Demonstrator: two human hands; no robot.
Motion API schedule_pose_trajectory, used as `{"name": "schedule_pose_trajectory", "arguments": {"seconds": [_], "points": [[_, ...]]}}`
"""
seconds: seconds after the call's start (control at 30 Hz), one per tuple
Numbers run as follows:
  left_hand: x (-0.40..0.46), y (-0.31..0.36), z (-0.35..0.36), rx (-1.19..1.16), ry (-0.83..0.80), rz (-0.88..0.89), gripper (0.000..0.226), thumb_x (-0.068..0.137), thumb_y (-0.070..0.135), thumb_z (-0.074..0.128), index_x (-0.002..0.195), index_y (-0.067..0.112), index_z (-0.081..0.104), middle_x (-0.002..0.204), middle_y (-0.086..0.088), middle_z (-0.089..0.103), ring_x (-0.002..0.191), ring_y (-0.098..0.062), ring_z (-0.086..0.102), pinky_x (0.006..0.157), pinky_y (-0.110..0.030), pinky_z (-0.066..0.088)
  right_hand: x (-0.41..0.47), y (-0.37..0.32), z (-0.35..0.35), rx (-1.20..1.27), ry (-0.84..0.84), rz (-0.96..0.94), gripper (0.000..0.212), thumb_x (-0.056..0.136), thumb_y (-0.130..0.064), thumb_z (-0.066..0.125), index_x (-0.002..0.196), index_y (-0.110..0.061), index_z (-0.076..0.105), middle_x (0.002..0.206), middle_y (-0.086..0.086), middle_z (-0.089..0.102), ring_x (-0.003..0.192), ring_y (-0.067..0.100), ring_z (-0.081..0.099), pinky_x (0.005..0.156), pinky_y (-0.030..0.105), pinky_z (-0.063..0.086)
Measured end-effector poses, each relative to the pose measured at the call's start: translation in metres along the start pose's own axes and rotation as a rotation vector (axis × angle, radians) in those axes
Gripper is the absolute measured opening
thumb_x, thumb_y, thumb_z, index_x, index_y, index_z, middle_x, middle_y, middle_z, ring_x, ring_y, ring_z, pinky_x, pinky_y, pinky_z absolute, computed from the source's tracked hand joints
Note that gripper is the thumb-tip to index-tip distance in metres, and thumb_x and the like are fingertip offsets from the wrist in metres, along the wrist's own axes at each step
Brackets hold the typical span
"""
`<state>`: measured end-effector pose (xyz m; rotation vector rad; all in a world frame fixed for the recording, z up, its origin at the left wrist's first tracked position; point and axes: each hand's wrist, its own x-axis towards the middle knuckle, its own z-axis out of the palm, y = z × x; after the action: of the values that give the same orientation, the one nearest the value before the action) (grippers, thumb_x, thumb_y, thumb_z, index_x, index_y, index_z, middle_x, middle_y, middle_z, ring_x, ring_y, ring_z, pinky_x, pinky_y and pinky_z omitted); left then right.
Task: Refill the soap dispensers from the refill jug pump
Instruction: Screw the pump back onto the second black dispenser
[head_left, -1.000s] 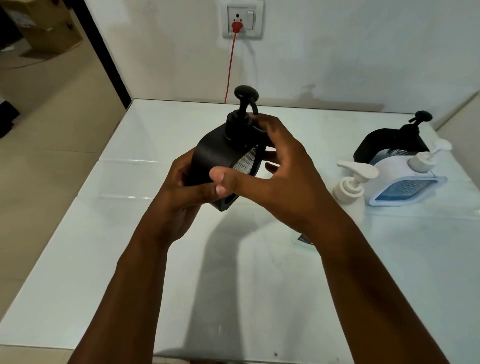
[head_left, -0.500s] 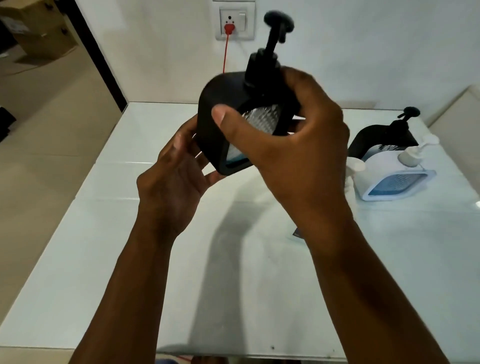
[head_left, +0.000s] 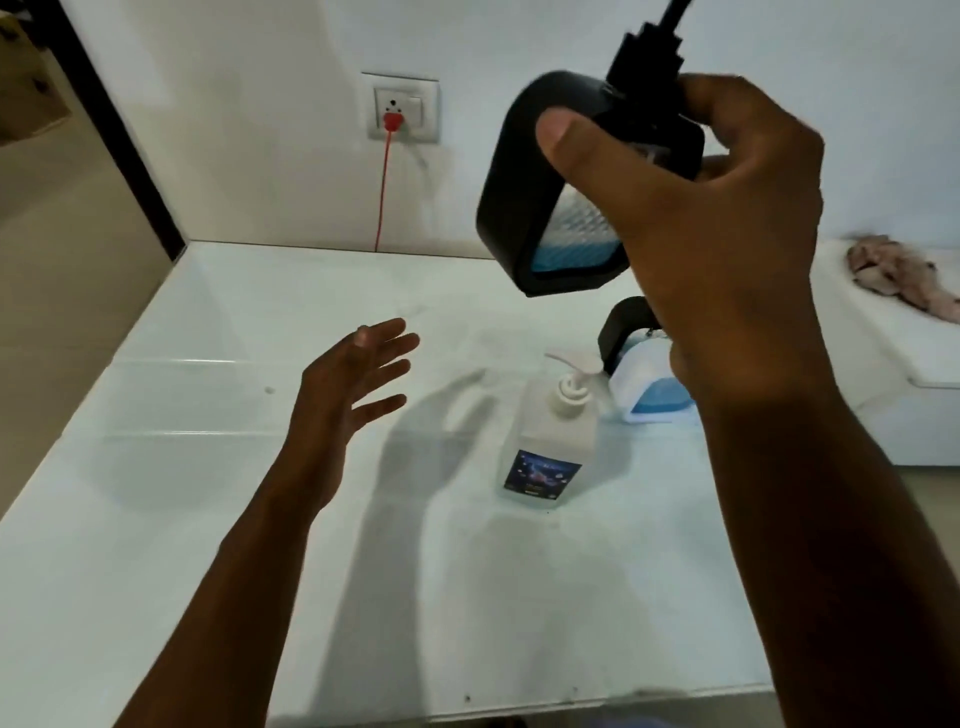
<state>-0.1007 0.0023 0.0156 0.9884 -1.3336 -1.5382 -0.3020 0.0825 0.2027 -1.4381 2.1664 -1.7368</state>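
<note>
Black dispenser (head_left: 511, 208), glossy, rounded, tilted.

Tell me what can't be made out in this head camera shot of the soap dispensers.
- Black dispenser, held by the right hand: pump head cut off by the top edge.
- Second black dispenser and white dispenser: mostly hidden behind the right wrist; pumps unseen.
- Refill jug: label print too small and blurred to read.
- Left hand: open, holding nothing; its palm faces away.
</note>
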Motion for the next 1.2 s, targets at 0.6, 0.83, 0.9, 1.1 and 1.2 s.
{"name": "schedule_pose_trajectory", "arguments": {"seconds": [0.6,0.83,0.9,1.1,1.2], "points": [[0.003,-0.013,0.007,0.089,0.075,-0.04,0.045,0.116,0.048,0.041,0.139,0.024,0.07,0.13,0.003,0.079,0.125,-0.021,0.073,0.11,-0.057,0.055,-0.057,0.189,-0.054,-0.288,0.199,0.205,0.079,0.064,-0.077,0.072,0.127,-0.033,0.056,0.119,-0.018,0.065,0.111,0.008,0.06,0.095,0.036,0.054],[0.001,-0.016,0.01,0.129,0.07,-0.035,0.035,0.112,0.043,0.054,0.135,0.024,0.072,0.127,0.003,0.08,0.122,-0.02,0.074,0.109,-0.055,0.057,-0.072,0.237,-0.04,-0.266,0.179,0.285,0.081,0.063,-0.074,0.074,0.128,-0.03,0.057,0.124,-0.013,0.065,0.115,0.008,0.059,0.099,0.04,0.052],[0.0,-0.015,0.009,0.126,0.072,-0.035,0.041,0.105,0.049,0.057,0.135,0.025,0.073,0.127,0.003,0.08,0.122,-0.02,0.074,0.107,-0.052,0.058,-0.073,0.244,-0.036,-0.282,0.168,0.264,0.084,0.062,-0.076,0.074,0.13,-0.03,0.055,0.125,-0.013,0.064,0.117,0.01,0.059,0.099,0.04,0.053],[0.001,-0.017,0.01,0.138,0.079,-0.042,0.035,0.113,0.042,0.051,0.135,0.024,0.072,0.127,0.003,0.08,0.122,-0.02,0.075,0.109,-0.055,0.057,-0.066,0.256,-0.029,-0.29,0.134,0.217,0.084,0.064,-0.069,0.077,0.133,-0.028,0.054,0.129,-0.01,0.061,0.121,0.013,0.053,0.101,0.03,0.046],[0.001,-0.016,0.011,0.14,0.077,-0.044,0.034,0.112,0.044,0.053,0.134,0.025,0.073,0.127,0.003,0.08,0.122,-0.021,0.075,0.109,-0.055,0.057,-0.068,0.26,-0.026,-0.292,0.155,0.189,0.082,0.067,-0.063,0.079,0.135,-0.026,0.052,0.13,-0.008,0.059,0.122,0.015,0.051,0.099,0.025,0.042]]}}
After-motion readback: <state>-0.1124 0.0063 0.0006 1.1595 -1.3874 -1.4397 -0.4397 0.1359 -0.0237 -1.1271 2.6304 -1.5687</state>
